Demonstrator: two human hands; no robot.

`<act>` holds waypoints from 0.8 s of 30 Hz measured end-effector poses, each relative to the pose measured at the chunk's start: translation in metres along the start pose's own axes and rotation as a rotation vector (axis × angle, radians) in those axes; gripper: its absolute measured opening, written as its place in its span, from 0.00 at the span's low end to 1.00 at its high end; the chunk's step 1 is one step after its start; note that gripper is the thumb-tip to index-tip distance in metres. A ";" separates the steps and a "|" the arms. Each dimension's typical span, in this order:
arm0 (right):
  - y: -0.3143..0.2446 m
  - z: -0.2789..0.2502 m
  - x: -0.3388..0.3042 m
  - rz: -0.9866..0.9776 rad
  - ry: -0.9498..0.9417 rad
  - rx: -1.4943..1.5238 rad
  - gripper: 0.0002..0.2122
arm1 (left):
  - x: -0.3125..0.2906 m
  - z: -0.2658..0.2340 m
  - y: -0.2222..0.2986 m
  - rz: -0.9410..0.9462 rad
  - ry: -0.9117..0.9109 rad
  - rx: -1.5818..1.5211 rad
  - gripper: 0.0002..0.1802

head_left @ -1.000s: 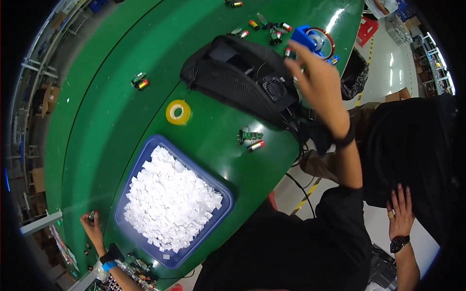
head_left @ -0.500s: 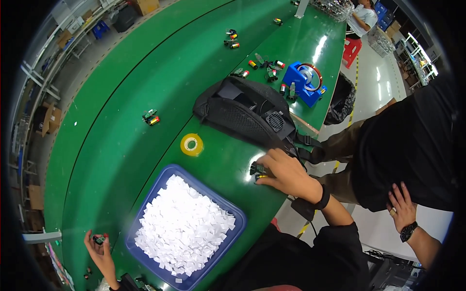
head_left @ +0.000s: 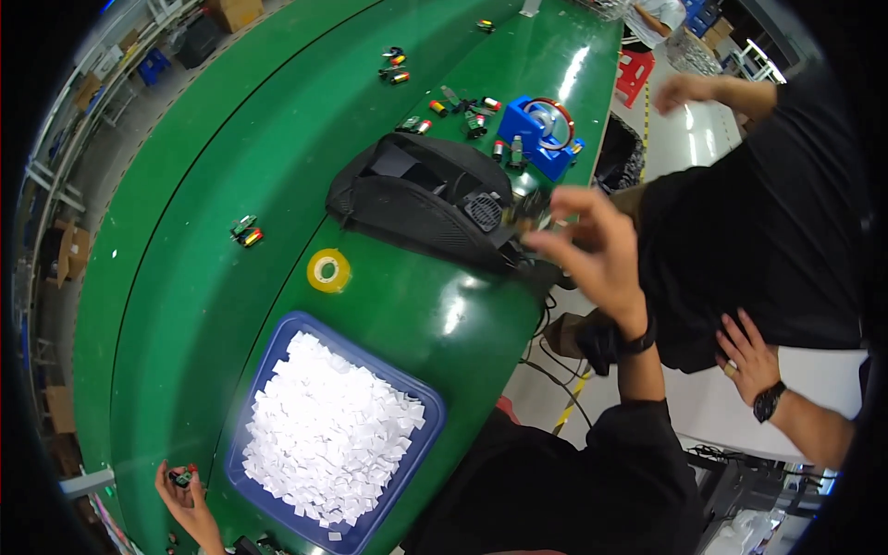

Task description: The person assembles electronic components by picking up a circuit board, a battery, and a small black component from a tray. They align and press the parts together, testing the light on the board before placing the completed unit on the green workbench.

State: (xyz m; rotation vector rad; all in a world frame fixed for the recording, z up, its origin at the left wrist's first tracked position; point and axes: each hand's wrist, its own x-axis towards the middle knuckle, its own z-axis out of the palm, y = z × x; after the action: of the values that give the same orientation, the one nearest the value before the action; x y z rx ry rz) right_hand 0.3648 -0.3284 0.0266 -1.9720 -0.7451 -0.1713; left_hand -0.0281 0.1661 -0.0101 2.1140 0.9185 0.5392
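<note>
**Boxes and paper slips**

A blue rectangular bin [head_left: 277,356] of small white paper slips [head_left: 324,430] sits at the green surface's [head_left: 185,305] near edge. Brown cardboard boxes [head_left: 236,11] stand beyond its far edge.

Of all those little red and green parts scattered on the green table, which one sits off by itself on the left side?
The small part left of the yellow tape roll. It lies alone on the green table, while the others cluster near the blue holder beyond the black bag.
</note>
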 end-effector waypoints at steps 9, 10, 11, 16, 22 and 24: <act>0.037 -0.057 0.053 -0.032 0.505 0.115 0.18 | -0.011 0.007 0.042 0.060 0.004 0.109 0.25; 0.044 -0.056 0.056 0.001 0.479 0.134 0.19 | -0.017 0.006 0.042 0.056 0.019 0.095 0.25; 0.044 -0.057 0.057 -0.005 0.471 0.131 0.19 | -0.021 0.006 0.042 0.055 0.025 0.078 0.25; 0.043 -0.068 0.056 -0.036 0.397 -0.122 0.22 | -0.032 0.010 0.045 0.117 0.039 0.049 0.25; 0.029 -0.065 0.070 -0.128 0.445 -0.055 0.26 | -0.057 0.020 0.061 0.041 0.088 -0.003 0.26; 0.032 -0.069 0.073 -0.051 0.457 0.034 0.25 | -0.069 0.023 0.064 0.038 0.106 -0.032 0.26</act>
State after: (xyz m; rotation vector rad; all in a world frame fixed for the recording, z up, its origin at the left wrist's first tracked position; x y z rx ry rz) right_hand 0.4545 -0.3656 0.0683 -1.7891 -0.4939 -0.6126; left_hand -0.0311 0.0742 0.0197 2.0942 0.9237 0.6867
